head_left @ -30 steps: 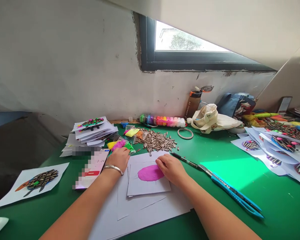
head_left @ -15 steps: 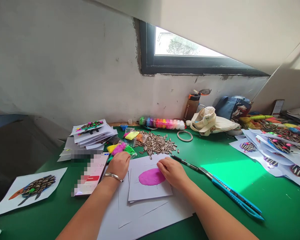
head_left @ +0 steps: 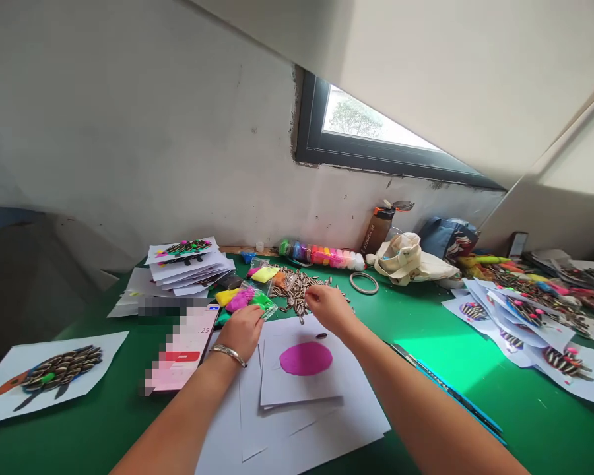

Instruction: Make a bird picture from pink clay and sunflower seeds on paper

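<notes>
A small white sheet (head_left: 277, 390) bearing a flat magenta clay oval (head_left: 305, 359) lies on larger white sheets (head_left: 327, 435). One dark striped sunflower seed (head_left: 321, 336) shows just above the oval. My right hand (head_left: 332, 310) is over the near side of the sunflower seed pile (head_left: 293, 284), its fingers pinched together; whatever is between them is hidden. My left hand (head_left: 245, 332), with a silver bangle at the wrist, lies by the sheets' left edge, fingers extended beside the bagged coloured clay (head_left: 241, 298).
A phone (head_left: 191, 349) lies left, near a seed-covered picture (head_left: 62, 369) and a paper stack (head_left: 193, 274). Behind are clay tubs (head_left: 321, 254), a tape ring (head_left: 364, 284), a bottle (head_left: 379, 227) and a cloth bag (head_left: 400, 260). A blue cutter (head_left: 455, 392) and more pictures (head_left: 525, 323) are right.
My right hand has moved from the oval's edge up to the seed pile. A seed now shows above the oval. My left hand has shifted slightly right, and the view has tilted.
</notes>
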Motion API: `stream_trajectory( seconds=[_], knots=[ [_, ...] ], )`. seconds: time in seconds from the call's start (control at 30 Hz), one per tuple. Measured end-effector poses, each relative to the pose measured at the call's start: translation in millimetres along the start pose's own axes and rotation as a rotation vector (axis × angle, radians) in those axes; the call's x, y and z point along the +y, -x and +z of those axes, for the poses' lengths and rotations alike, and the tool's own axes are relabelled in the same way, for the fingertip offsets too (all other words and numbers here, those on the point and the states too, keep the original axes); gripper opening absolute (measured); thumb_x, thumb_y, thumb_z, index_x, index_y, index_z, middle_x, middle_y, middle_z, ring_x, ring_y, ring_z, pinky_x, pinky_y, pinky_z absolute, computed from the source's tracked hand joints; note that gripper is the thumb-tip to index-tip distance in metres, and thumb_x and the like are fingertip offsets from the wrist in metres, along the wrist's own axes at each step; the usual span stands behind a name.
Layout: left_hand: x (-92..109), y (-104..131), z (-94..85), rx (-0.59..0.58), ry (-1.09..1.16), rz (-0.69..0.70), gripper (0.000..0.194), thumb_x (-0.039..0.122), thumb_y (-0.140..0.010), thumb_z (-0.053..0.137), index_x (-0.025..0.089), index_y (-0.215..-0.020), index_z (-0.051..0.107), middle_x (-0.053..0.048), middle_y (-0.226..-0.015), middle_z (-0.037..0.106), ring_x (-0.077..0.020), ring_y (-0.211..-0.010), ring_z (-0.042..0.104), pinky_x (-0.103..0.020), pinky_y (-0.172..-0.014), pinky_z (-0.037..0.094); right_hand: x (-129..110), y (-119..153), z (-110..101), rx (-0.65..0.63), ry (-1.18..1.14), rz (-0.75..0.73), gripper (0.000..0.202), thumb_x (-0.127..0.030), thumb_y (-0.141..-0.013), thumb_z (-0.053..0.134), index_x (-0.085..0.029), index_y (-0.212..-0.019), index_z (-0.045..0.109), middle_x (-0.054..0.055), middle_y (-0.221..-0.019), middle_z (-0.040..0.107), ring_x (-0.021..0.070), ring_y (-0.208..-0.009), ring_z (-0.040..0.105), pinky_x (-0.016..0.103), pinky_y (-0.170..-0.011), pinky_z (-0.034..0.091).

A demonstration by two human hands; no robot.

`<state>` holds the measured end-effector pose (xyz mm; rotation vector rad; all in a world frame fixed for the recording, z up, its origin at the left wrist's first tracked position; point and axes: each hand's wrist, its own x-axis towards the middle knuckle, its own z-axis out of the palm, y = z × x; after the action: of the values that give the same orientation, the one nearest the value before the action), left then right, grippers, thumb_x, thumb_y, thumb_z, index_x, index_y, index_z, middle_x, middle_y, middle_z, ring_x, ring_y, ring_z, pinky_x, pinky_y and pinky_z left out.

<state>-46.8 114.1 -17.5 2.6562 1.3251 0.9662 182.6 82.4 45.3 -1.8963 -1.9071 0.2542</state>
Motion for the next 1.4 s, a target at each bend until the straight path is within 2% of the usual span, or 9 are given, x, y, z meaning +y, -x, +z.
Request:
stream_trajectory(
  seconds=[0.2, 0.33, 0.5, 0.67, 0.83, 0.97, 1.13, 1.27, 1.4],
  knots=[
    [5.9, -2.3, -13.3, 0.028, 0.075, -0.028, 0.029, 0.025, -0.088, 0.043, 0.019, -0.087, 0.071, -0.007, -0.091, 0.074, -0.0206, -0.084, 0.068, -0.031, -0.079, 0.054, -20.4, -61.8, 16.5, 0.042, 0.035, 0.135, 0.036, -0.028, -0.088, 0.047, -0.016, -0.120, 0.057, 0.014, -0.115, 0.063, 0.0243, -0.103, 0.057, 0.029, -0.080, 0.040],
    [6.6, -3.6, -17.0, 0.022, 0.110, -0.064, 0.027, 0.024, -0.089, 0.044, 0.020, -0.086, 0.071, -0.006, -0.089, 0.073, -0.0197, -0.083, 0.067, -0.030, -0.078, 0.053, -19.2, -81.1, 33.1, 0.011, 0.029, 0.195, 0.038, -0.029, -0.087, 0.048, -0.013, -0.121, 0.055, 0.018, -0.116, 0.062, 0.0281, -0.107, 0.057, 0.033, -0.084, 0.041],
    [8.2, -3.1, -16.6, 0.010, 0.137, -0.089, 0.026, 0.022, -0.089, 0.046, 0.019, -0.084, 0.071, -0.006, -0.090, 0.073, -0.0204, -0.084, 0.067, -0.030, -0.078, 0.052, -15.2, -82.8, 50.2, 0.019, -0.027, 0.192, 0.036, -0.021, -0.081, 0.053, -0.016, -0.116, 0.059, 0.016, -0.113, 0.065, 0.0286, -0.107, 0.057, 0.035, -0.084, 0.041],
    [11.0, -2.0, -17.6, 0.023, 0.161, -0.090, 0.025, 0.022, -0.089, 0.046, 0.019, -0.083, 0.070, -0.007, -0.088, 0.073, -0.0208, -0.082, 0.068, -0.031, -0.076, 0.052, -13.8, -80.0, 44.7, 0.111, -0.175, 0.151, 0.028, -0.016, -0.079, 0.050, -0.019, -0.101, 0.067, 0.010, -0.103, 0.068, 0.0238, -0.100, 0.059, 0.030, -0.081, 0.041],
    [17.6, -4.1, -21.7, 0.080, 0.215, -0.101, 0.027, 0.025, -0.090, 0.045, 0.019, -0.087, 0.071, -0.007, -0.092, 0.073, -0.0210, -0.087, 0.068, -0.032, -0.082, 0.052, -8.5, -66.3, 24.5, 0.184, -0.406, 0.100, 0.025, -0.027, -0.079, 0.048, -0.018, -0.089, 0.069, 0.005, -0.087, 0.069, 0.0193, -0.082, 0.059, 0.027, -0.070, 0.041],
    [26.5, -5.9, -25.6, 0.141, 0.254, -0.136, 0.031, 0.033, -0.091, 0.047, 0.017, -0.106, 0.068, -0.010, -0.108, 0.070, -0.0244, -0.103, 0.064, -0.038, -0.094, 0.049, -6.3, -36.3, 15.1, 0.166, -0.615, 0.066, 0.025, -0.033, -0.076, 0.052, -0.017, -0.088, 0.068, 0.003, -0.081, 0.066, 0.0167, -0.073, 0.057, 0.026, -0.063, 0.041],
    [40.5, -7.8, -25.5, 0.050, 0.618, -0.324, 0.065, 0.049, -0.079, 0.064, 0.021, -0.135, 0.048, -0.012, -0.128, 0.059, -0.0278, -0.111, 0.059, -0.041, -0.088, 0.052, -15.7, 9.6, 10.3, 0.042, -0.836, 0.072, 0.024, -0.036, -0.075, 0.057, -0.017, -0.084, 0.068, 0.001, -0.067, 0.061, 0.0131, -0.059, 0.051, 0.025, -0.054, 0.039],
    [52.7, -10.4, -25.3, -0.136, 1.110, -0.520, 0.075, 0.045, -0.068, 0.074, 0.017, -0.132, 0.047, -0.008, -0.102, 0.068, -0.0236, -0.088, 0.068, -0.039, -0.080, 0.054, -24.0, 31.7, 9.0, -0.062, -1.026, 0.087, 0.021, -0.037, -0.074, 0.062, -0.018, -0.082, 0.067, -0.002, -0.061, 0.056, 0.0118, -0.057, 0.049, 0.025, -0.055, 0.039],
    [62.4, -12.5, -30.3, -0.240, 1.234, -0.607, 0.058, 0.043, -0.064, 0.077, 0.014, -0.110, 0.057, -0.002, -0.076, 0.067, -0.0219, -0.070, 0.069, -0.032, -0.063, 0.052, -25.4, 40.9, 13.1, -0.089, -1.187, 0.114, 0.018, -0.035, -0.074, 0.068, -0.017, -0.079, 0.066, -0.003, -0.063, 0.056, 0.0102, -0.057, 0.048, 0.024, -0.056, 0.038]
  ],
)
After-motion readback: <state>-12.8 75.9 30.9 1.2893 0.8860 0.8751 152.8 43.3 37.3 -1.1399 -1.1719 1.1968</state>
